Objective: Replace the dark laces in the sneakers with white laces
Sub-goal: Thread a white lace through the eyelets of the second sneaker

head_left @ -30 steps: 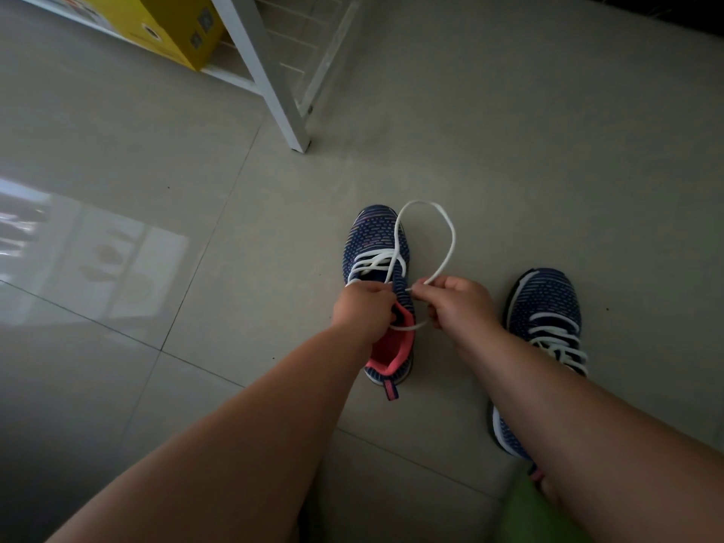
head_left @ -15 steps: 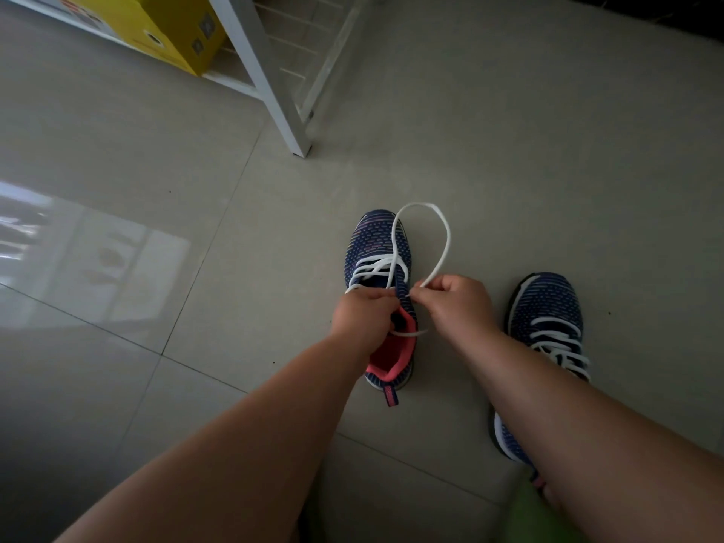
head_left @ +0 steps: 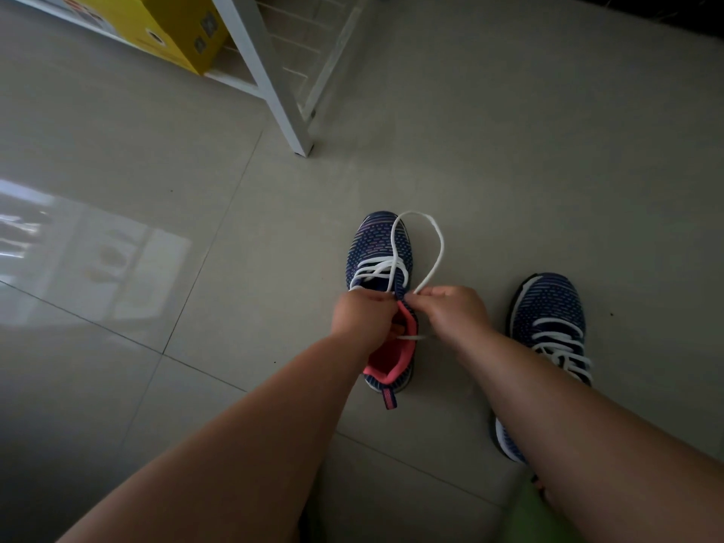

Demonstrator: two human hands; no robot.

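Note:
A dark blue knit sneaker (head_left: 368, 248) with a pink lining stands on the floor, toe pointing away, threaded with a white lace (head_left: 435, 244). The lace makes a tall loop over the toe. My left hand (head_left: 362, 317) grips the lace at the top eyelets, over the shoe's opening. My right hand (head_left: 450, 311) pinches the loop's other end just right of the tongue. A second sneaker (head_left: 548, 303) with white laces stands to the right, partly hidden by my right forearm.
A white metal rack leg (head_left: 288, 111) stands on the tiled floor (head_left: 509, 150) beyond the shoes, with a yellow box (head_left: 164, 29) on its lowest shelf at the top left. Something green (head_left: 536, 515) shows at the bottom right edge.
The lace loop over the toe has become slightly narrower and my hands have shifted a little closer to the eyelets. The shoes have not moved.

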